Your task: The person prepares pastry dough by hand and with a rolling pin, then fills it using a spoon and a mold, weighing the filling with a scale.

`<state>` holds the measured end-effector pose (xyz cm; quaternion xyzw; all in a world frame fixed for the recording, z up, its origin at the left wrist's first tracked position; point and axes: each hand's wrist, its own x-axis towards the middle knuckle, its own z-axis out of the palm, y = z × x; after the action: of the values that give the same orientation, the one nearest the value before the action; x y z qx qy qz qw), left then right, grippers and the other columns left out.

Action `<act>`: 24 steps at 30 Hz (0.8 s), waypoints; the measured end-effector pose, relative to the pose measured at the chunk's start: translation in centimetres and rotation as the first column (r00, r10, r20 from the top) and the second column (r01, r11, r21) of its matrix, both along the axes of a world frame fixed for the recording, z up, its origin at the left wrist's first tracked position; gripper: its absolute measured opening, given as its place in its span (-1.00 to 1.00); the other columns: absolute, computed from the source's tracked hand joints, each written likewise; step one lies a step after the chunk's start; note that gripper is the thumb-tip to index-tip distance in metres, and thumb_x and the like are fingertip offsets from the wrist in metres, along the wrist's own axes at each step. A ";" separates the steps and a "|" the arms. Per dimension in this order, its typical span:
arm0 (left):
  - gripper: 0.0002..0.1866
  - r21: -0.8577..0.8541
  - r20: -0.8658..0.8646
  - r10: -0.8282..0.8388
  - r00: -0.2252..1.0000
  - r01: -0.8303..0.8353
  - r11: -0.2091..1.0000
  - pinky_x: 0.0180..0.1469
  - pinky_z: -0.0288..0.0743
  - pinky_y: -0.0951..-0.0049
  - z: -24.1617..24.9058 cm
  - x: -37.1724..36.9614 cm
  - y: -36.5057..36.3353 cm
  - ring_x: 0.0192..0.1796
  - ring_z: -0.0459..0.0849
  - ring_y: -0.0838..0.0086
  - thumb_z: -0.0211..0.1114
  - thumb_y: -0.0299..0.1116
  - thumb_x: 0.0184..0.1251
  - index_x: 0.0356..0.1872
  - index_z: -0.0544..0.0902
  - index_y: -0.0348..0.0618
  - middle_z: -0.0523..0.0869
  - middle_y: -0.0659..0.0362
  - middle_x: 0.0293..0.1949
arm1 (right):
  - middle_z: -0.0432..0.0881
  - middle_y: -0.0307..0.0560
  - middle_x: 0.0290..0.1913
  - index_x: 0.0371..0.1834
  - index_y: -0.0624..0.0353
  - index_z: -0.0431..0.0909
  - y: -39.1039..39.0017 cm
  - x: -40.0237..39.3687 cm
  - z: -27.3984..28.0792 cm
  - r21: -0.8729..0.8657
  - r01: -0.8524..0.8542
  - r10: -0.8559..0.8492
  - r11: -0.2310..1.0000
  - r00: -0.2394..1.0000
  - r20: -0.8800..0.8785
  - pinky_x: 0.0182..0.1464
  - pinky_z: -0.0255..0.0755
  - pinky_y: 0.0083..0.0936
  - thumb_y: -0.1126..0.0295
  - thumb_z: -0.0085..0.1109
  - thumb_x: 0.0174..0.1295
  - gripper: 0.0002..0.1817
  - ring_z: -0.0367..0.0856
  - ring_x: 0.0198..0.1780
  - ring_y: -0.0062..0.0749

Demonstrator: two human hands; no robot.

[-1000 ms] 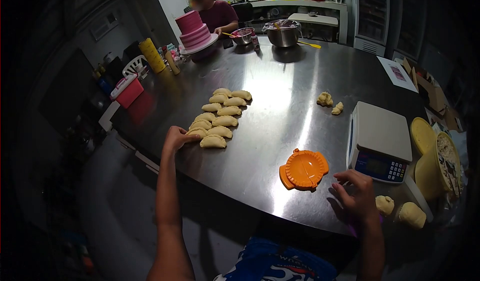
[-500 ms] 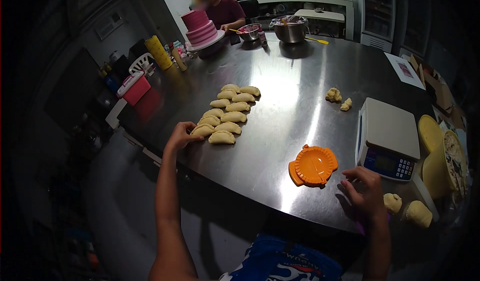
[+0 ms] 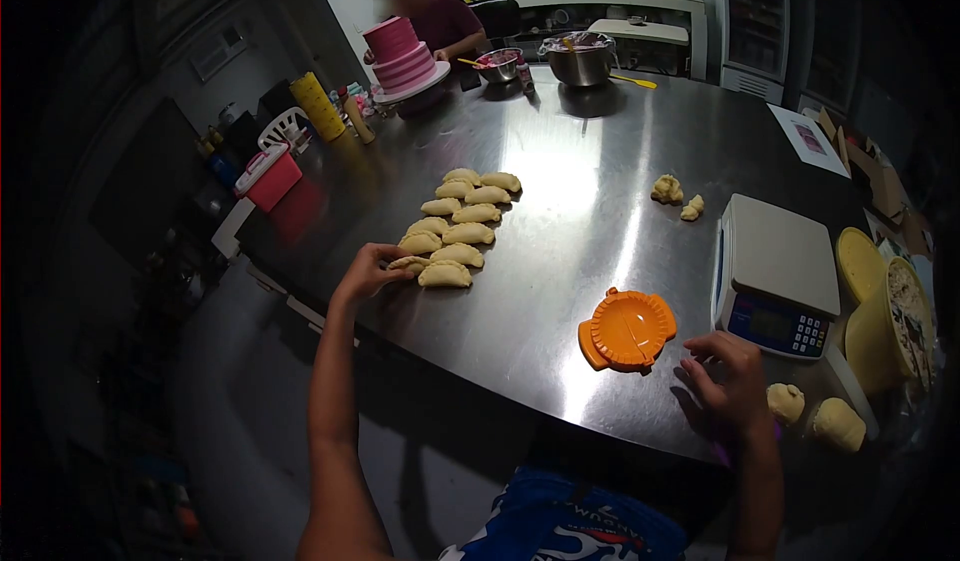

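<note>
At the near left end of two rows of crimped half-moon dough turnovers (image 3: 467, 233), my left hand (image 3: 370, 273) has its thumb and fingers closed around one turnover (image 3: 407, 263). The hand partly covers that piece. My right hand (image 3: 728, 379) hovers by the table's near edge, fingers loosely bent and apart, with nothing seen in it. Just left of it lies an orange plastic dough press (image 3: 630, 331), unfolded with its ridged round face up. Two dough lumps (image 3: 838, 425) rest to the right of this hand.
A digital scale (image 3: 780, 271) stands at the right, beside a yellow tub (image 3: 890, 321) of filling. Small dough scraps (image 3: 667, 189) lie behind the press. Across the steel table (image 3: 560, 186) are a pink tiered cake (image 3: 405, 61), metal bowls (image 3: 580, 64) and a seated person (image 3: 455, 29).
My left hand has shifted slightly right, and the turnover in its fingers now shows less of its face. My right hand stays put. The person at the back has leaned towards the cake.
</note>
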<state>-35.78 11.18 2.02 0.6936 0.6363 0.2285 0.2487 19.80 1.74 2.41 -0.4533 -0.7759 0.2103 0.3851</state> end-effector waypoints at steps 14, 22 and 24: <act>-0.62 -0.247 0.096 -0.146 0.985 0.166 0.955 -0.22 0.50 0.57 1.3 -4.4 2.5 -0.25 0.63 0.65 0.56 -0.23 0.13 -0.14 0.73 -0.30 0.74 0.26 -0.31 | 0.72 0.05 -0.32 -0.22 0.28 0.69 -0.1 0.0 0.2 -0.034 0.015 -0.014 0.999 0.999 0.037 -0.22 0.59 -0.45 0.46 0.38 0.08 -0.80 0.75 -0.30 -0.25; -0.47 -0.065 0.050 0.276 0.960 -0.272 0.960 -0.23 0.54 0.46 -0.6 -3.3 5.0 -0.31 0.65 0.51 0.58 0.03 0.05 -0.32 0.68 -0.33 0.71 0.14 -0.40 | 0.73 0.05 -0.31 -0.22 0.27 0.69 0.0 0.0 0.1 -0.023 0.010 -0.010 1.000 1.000 0.025 -0.21 0.60 -0.46 0.45 0.38 0.08 -0.79 0.75 -0.29 -0.24; -0.39 0.131 -0.052 0.324 0.945 -0.315 0.940 -0.23 0.56 0.39 -1.9 -2.6 5.6 -0.35 0.67 0.44 0.61 0.11 -0.06 -0.33 0.67 -0.31 0.70 0.15 -0.43 | 0.73 0.05 -0.31 -0.22 0.27 0.69 0.0 0.0 0.0 -0.024 0.011 -0.010 1.000 1.000 0.026 -0.21 0.60 -0.46 0.45 0.38 0.08 -0.79 0.75 -0.29 -0.25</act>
<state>-38.43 16.77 0.13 0.6027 0.7341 0.2786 0.1426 19.78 1.71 2.44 -0.4646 -0.7758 0.2117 0.3708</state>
